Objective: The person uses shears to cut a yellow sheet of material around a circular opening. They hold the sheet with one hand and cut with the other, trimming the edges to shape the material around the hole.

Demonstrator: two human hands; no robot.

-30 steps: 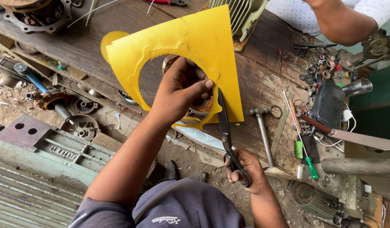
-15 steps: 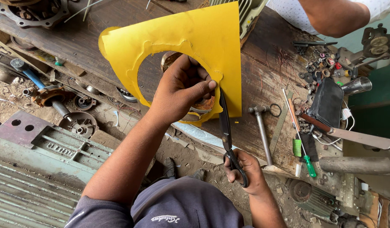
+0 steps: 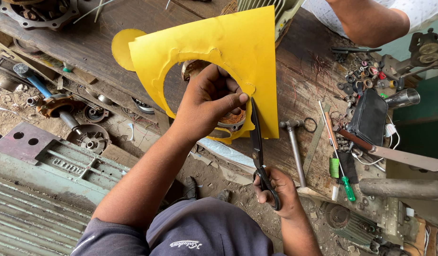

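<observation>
Gripping the yellow sheet (image 3: 238, 45) at its cut-out's edge, the left hand (image 3: 207, 102) steadies it while the right hand (image 3: 276, 192), closed around the scissors (image 3: 258, 147), cuts near a hammer (image 3: 295, 144).

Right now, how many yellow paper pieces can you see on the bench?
2. The large yellow paper sheet with a round hole is pinched in the left hand; the small yellow paper disc lies on the wooden bench behind it. Others may be hidden underneath.
</observation>
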